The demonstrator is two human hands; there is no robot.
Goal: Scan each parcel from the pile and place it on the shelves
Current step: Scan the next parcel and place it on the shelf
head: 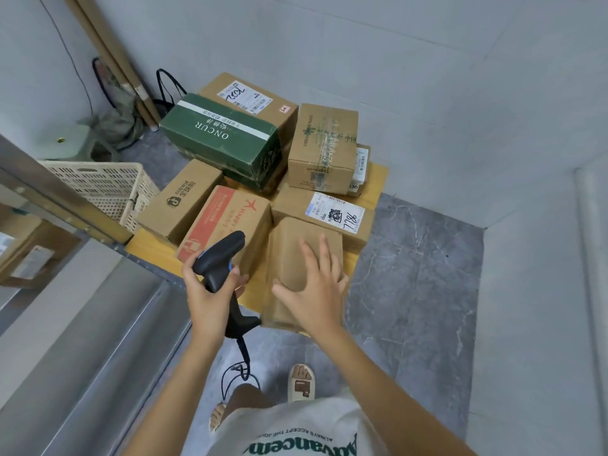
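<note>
Two grips are at work here. The left hand (210, 291) is clenched round the handle of the black scanner (219, 261), whose head points away from the person toward the pile; its coiled cable (237, 373) hangs down past the knees. Just to the right of that grip, the right hand (317, 284) lies released, fingers spread flat on the top of the plain brown parcel (301, 258), which sits at the near edge of the pile on a low wooden platform (375, 179).

No label shows on that parcel's upper face, so I judge the scan could fail unless the box is turned; a one-handed turn with a flat palm could let it slide off the platform's edge onto the floor. The dangling cable could snag a foot or a box corner.

Beyond the hands, the red-printed box (223, 218) touches the parcel's left side, and the labelled box (332, 212) sits right behind it. Farther off, the green box (220, 136) leans on its neighbours and might shift.

The shelves themselves are barely in view at the left; only a metal frame edge shows. The parcel's far and underside faces are hidden.
</note>
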